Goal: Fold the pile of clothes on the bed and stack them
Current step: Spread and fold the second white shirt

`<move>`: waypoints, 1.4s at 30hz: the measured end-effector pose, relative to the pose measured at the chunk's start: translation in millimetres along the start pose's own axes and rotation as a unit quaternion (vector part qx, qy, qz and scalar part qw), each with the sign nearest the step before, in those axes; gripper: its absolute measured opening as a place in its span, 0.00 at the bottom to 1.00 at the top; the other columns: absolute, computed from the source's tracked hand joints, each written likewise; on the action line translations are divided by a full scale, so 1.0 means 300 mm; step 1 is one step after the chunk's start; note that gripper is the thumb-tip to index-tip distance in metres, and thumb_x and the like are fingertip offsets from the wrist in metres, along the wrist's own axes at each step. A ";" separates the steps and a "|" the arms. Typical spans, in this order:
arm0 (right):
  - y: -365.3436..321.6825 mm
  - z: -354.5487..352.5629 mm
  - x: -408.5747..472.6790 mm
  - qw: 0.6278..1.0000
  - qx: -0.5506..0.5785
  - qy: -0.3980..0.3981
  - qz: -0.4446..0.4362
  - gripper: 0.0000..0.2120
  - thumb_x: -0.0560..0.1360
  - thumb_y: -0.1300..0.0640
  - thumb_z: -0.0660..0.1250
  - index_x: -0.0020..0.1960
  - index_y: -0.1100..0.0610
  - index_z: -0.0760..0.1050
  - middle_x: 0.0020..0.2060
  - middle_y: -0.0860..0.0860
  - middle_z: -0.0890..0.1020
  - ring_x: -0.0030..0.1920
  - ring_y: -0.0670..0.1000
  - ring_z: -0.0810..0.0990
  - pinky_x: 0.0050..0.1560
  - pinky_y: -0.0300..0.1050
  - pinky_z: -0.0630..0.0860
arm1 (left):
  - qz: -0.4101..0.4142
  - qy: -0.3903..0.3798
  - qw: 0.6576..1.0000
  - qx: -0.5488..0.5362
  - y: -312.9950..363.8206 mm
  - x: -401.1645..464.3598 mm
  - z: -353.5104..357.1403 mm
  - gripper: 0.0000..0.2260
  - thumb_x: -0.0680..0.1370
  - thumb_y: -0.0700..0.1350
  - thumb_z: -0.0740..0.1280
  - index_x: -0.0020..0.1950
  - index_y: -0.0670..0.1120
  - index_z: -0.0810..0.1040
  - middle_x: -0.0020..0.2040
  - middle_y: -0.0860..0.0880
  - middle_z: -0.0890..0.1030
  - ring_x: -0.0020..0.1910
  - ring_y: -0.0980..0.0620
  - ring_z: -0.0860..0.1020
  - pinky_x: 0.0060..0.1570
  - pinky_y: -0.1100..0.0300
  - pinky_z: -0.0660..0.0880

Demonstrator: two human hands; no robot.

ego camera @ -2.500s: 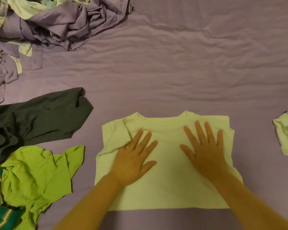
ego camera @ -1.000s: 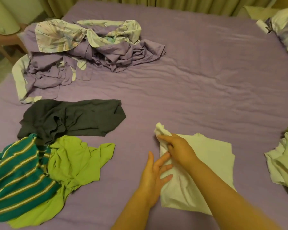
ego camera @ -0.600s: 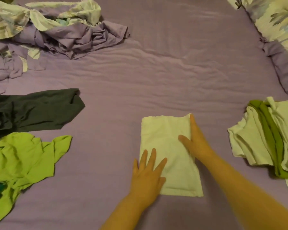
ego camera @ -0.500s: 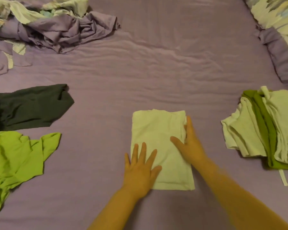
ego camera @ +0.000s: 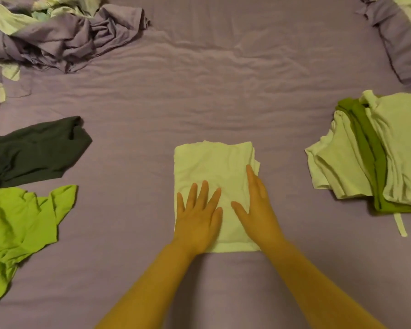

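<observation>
Folded pale shirt lies flat on the purple bed sheet, centre-near, long axis running away from the person. Left hand rests palm-down on its near-left part, fingers straight and spread. Right hand lies flat along its right edge, fingers extended (nothing grasped). To the right, well apart: stack of folded clothes. To the left: dark garment, bright green shirt. Far left: crumpled purple bedding.

A wrinkled purple bedsheet fills the view under dim warm light, a pillow at the far right.
</observation>
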State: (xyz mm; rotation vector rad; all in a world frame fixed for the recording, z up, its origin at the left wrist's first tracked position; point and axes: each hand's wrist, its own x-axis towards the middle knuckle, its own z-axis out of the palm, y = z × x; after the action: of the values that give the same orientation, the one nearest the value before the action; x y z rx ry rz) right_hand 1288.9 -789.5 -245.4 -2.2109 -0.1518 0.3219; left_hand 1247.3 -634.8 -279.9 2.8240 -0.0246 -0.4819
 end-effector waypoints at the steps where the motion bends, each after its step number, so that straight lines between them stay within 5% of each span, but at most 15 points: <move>1: 0.003 -0.010 -0.007 1.000 -0.002 0.029 0.001 0.35 0.78 0.54 0.63 0.68 0.34 0.40 0.76 0.49 0.53 0.73 0.49 0.57 0.63 0.35 0.59 | 0.000 0.006 1.000 -0.014 0.008 -0.003 0.000 0.22 0.80 0.60 0.38 0.70 0.62 0.31 0.73 0.56 0.30 0.72 0.51 0.28 0.69 0.47 0.27; 4: 0.038 -0.033 -0.054 0.989 -0.144 0.014 0.023 0.31 0.79 0.48 0.58 0.74 0.39 0.43 0.75 0.50 0.53 0.68 0.51 0.67 0.55 0.37 0.69 | 0.006 0.002 1.000 0.012 0.028 -0.022 0.012 0.23 0.80 0.62 0.39 0.71 0.62 0.32 0.73 0.55 0.31 0.73 0.47 0.30 0.69 0.44 0.29; 6: 0.074 -0.029 -0.099 0.976 -0.189 -0.029 0.106 0.33 0.78 0.42 0.56 0.76 0.44 0.43 0.76 0.50 0.48 0.70 0.52 0.65 0.59 0.45 0.72 | -0.003 -0.010 0.998 0.054 0.024 -0.040 0.030 0.26 0.79 0.64 0.42 0.71 0.61 0.31 0.72 0.52 0.29 0.74 0.43 0.31 0.69 0.39 0.31; 9: 0.078 -0.007 -0.118 0.971 -0.090 0.044 0.217 0.42 0.73 0.38 0.63 0.77 0.52 0.47 0.75 0.53 0.54 0.73 0.55 0.59 0.66 0.53 0.66 | -0.105 -0.020 0.994 -0.006 0.006 -0.046 0.021 0.35 0.76 0.69 0.49 0.74 0.59 0.35 0.74 0.49 0.30 0.75 0.41 0.33 0.70 0.38 0.37; 12: 0.042 0.040 -0.059 0.960 0.026 0.083 0.266 0.38 0.74 0.40 0.64 0.74 0.59 0.56 0.70 0.58 0.65 0.69 0.58 0.66 0.67 0.54 0.67 | -0.191 0.040 0.968 -0.160 0.015 -0.039 -0.026 0.39 0.75 0.62 0.63 0.78 0.52 0.46 0.78 0.45 0.43 0.76 0.41 0.49 0.72 0.45 0.53; 15: 0.016 0.027 0.013 0.929 0.142 0.064 0.336 0.33 0.74 0.44 0.67 0.69 0.63 0.64 0.65 0.59 0.72 0.63 0.59 0.72 0.61 0.52 0.72 | -0.262 0.111 0.879 -0.382 0.006 -0.010 -0.080 0.36 0.74 0.50 0.71 0.75 0.43 0.56 0.73 0.42 0.63 0.71 0.41 0.63 0.68 0.46 0.65; 18: 0.002 -0.065 0.057 0.865 0.316 -0.021 0.390 0.28 0.70 0.46 0.72 0.65 0.59 0.71 0.56 0.54 0.79 0.55 0.56 0.78 0.50 0.49 0.75 | -0.379 0.041 0.737 -0.558 -0.012 0.025 -0.142 0.33 0.74 0.52 0.71 0.72 0.41 0.61 0.68 0.43 0.71 0.63 0.42 0.73 0.58 0.46 0.73; 20: 0.009 -0.129 0.069 0.851 0.357 -0.070 0.379 0.21 0.70 0.47 0.72 0.59 0.56 0.76 0.49 0.54 0.83 0.50 0.56 0.81 0.47 0.50 0.77 | -0.366 0.000 0.693 -0.621 0.002 0.030 -0.173 0.26 0.75 0.54 0.69 0.68 0.43 0.68 0.59 0.46 0.78 0.52 0.47 0.78 0.45 0.52 0.76; 22: 0.023 -0.193 0.070 0.859 0.367 -0.078 0.348 0.17 0.71 0.49 0.71 0.58 0.54 0.77 0.50 0.54 0.83 0.52 0.57 0.81 0.56 0.55 0.76 | -0.317 -0.018 0.675 -0.666 0.044 0.034 -0.198 0.22 0.76 0.54 0.67 0.66 0.45 0.72 0.54 0.48 0.81 0.50 0.49 0.79 0.44 0.54 0.76; 29: 0.046 -0.524 0.034 0.913 0.338 -0.029 0.225 0.11 0.74 0.49 0.68 0.56 0.44 0.77 0.46 0.44 0.85 0.47 0.49 0.83 0.47 0.47 0.78 | -0.159 -0.005 0.730 -0.665 0.317 0.078 -0.315 0.11 0.78 0.57 0.61 0.60 0.60 0.72 0.52 0.60 0.81 0.47 0.62 0.80 0.37 0.67 0.77; 36: 0.124 -0.948 0.002 0.946 0.276 0.034 0.165 0.05 0.75 0.43 0.64 0.49 0.33 0.72 0.44 0.32 0.79 0.42 0.34 0.80 0.35 0.28 0.74 | -0.087 -0.040 0.743 -0.663 0.697 0.222 -0.401 0.16 0.77 0.61 0.60 0.64 0.61 0.69 0.58 0.58 0.79 0.55 0.55 0.78 0.48 0.56 0.77; 42: 0.237 -1.264 0.044 0.958 0.240 0.086 0.130 0.10 0.77 0.47 0.63 0.58 0.37 0.71 0.55 0.41 0.76 0.54 0.46 0.76 0.53 0.42 0.73 | -0.023 -0.033 0.755 -0.654 1.035 0.382 -0.440 0.19 0.78 0.59 0.60 0.68 0.59 0.67 0.63 0.54 0.76 0.59 0.53 0.77 0.59 0.50 0.74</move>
State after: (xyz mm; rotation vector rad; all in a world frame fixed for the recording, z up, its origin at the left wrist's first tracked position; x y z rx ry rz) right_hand 1408.5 -1118.0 -81.6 -1.7616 0.2882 0.2724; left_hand 1407.9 -905.5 -112.8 1.4090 0.2637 -0.3665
